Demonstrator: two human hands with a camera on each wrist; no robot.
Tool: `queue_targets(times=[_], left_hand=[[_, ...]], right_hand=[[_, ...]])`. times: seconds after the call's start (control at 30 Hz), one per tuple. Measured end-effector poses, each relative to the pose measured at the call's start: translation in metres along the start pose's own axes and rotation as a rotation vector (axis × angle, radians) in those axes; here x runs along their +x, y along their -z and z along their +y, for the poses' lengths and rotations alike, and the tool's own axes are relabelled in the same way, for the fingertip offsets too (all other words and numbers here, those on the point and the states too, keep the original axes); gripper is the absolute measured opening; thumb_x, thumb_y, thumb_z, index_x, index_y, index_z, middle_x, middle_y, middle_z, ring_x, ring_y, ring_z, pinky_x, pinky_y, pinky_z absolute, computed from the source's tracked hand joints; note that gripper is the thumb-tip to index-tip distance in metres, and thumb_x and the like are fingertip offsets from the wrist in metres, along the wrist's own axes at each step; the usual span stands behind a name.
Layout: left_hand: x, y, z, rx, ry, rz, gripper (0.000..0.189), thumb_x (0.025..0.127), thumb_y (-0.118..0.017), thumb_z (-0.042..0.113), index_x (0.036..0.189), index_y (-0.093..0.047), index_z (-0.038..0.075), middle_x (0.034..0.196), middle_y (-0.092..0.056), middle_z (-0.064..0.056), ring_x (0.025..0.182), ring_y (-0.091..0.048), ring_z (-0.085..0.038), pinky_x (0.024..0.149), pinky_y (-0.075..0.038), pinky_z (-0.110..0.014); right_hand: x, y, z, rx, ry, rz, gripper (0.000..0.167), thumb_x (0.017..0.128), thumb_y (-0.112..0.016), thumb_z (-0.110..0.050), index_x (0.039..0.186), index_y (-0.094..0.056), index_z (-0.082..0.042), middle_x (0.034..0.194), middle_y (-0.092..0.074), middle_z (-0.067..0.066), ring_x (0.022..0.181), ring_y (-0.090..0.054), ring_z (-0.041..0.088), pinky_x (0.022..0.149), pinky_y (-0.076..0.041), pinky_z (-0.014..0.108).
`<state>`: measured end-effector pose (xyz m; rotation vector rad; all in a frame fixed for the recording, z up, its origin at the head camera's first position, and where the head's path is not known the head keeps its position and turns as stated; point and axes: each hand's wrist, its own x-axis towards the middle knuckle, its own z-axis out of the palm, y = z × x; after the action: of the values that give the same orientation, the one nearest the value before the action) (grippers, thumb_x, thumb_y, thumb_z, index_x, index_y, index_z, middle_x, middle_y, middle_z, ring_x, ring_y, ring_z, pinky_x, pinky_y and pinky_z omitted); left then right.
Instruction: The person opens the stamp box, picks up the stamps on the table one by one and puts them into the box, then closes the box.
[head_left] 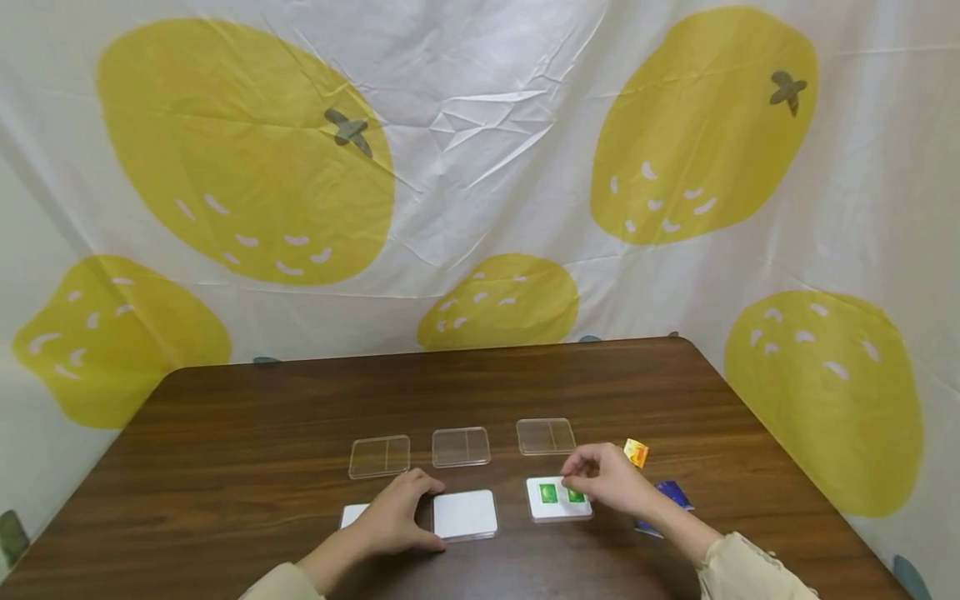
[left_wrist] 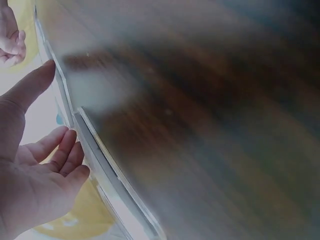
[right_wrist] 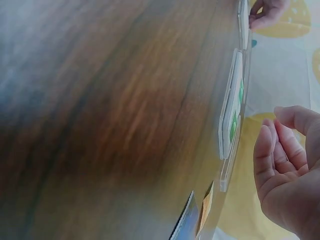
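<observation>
In the head view, my left hand (head_left: 395,515) spans the left side of a flat clear case with a white top (head_left: 465,514), thumb at its near corner and index finger at its far corner. Partly behind this hand lies another white-topped case (head_left: 352,515). A third case (head_left: 558,510) carries two small green squares; the left green square (head_left: 549,493) shows fully. My right hand (head_left: 606,479) hovers with bent fingers over the other green square (head_left: 575,496), hiding part of it. Nothing shows between the right hand's fingers (right_wrist: 265,145) in the right wrist view.
Three clear plastic lids (head_left: 380,457) lie in a row behind the cases on the brown wooden table (head_left: 247,433). To the right are a small orange packet (head_left: 636,452) and a blue packet (head_left: 675,494), partly behind the right forearm. A lemon-print curtain (head_left: 480,192) hangs behind the table.
</observation>
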<state>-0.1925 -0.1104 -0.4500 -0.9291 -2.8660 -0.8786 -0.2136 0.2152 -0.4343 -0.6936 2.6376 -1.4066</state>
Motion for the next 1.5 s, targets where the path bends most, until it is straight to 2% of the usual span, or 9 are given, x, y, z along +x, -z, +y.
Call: queue_targets(times=[0.27,0.47,0.73,1.07,1.2,1.5], left_hand=[[-0.003,0.001,-0.003,0.020,0.007,0.009,0.057,0.058,-0.082,0.032,0.102,-0.060,0.003,0.094,-0.053,0.001,0.092,-0.050,-0.020,0.082,-0.043,-0.036],[-0.003,0.002,-0.002,0.021,0.010,0.009,0.056,0.059,-0.082,0.032,0.101,-0.060,0.003,0.094,-0.053,0.001,0.093,-0.050,-0.020,0.083,-0.043,-0.036],[-0.004,0.002,-0.001,0.013,0.013,0.008,0.055,0.058,-0.082,0.031,0.100,-0.060,0.003,0.093,-0.052,0.001,0.092,-0.049,-0.020,0.082,-0.042,-0.036],[-0.003,0.001,-0.001,0.018,0.002,0.014,0.054,0.058,-0.083,0.030,0.099,-0.060,0.002,0.092,-0.052,0.001,0.090,-0.049,-0.019,0.081,-0.042,-0.035],[-0.003,0.001,-0.002,0.015,0.003,0.012,0.054,0.058,-0.082,0.030,0.099,-0.060,0.002,0.092,-0.052,0.001,0.090,-0.050,-0.019,0.081,-0.042,-0.035],[-0.003,0.001,-0.002,0.013,0.008,0.014,0.054,0.058,-0.082,0.030,0.099,-0.061,0.003,0.092,-0.052,0.001,0.091,-0.050,-0.020,0.081,-0.042,-0.036]], right_hand=[[-0.005,0.009,0.003,0.011,-0.016,0.018,0.007,0.077,-0.067,-0.006,0.081,-0.064,0.000,0.070,-0.061,0.005,0.059,-0.053,0.008,0.047,-0.048,0.028],[-0.007,0.023,0.015,-0.031,-0.009,0.055,0.008,0.078,-0.067,-0.008,0.081,-0.065,-0.001,0.071,-0.062,0.005,0.056,-0.053,0.007,0.046,-0.046,0.025],[-0.010,0.043,0.031,-0.045,-0.100,0.115,0.014,0.078,-0.068,-0.010,0.084,-0.065,0.002,0.074,-0.062,0.007,0.058,-0.054,0.013,0.049,-0.048,0.026],[-0.016,0.051,0.037,-0.210,-0.164,0.191,0.010,0.075,-0.069,-0.007,0.081,-0.067,0.001,0.074,-0.064,0.005,0.060,-0.054,0.009,0.052,-0.046,0.022],[-0.018,0.049,0.038,-0.290,-0.175,0.210,0.009,0.071,-0.071,-0.005,0.077,-0.067,0.000,0.070,-0.063,0.003,0.061,-0.053,0.009,0.054,-0.044,0.021],[-0.020,0.041,0.031,-0.384,-0.191,0.223,0.017,0.064,-0.076,-0.006,0.076,-0.067,0.001,0.066,-0.063,0.002,0.059,-0.054,0.010,0.052,-0.045,0.022]])
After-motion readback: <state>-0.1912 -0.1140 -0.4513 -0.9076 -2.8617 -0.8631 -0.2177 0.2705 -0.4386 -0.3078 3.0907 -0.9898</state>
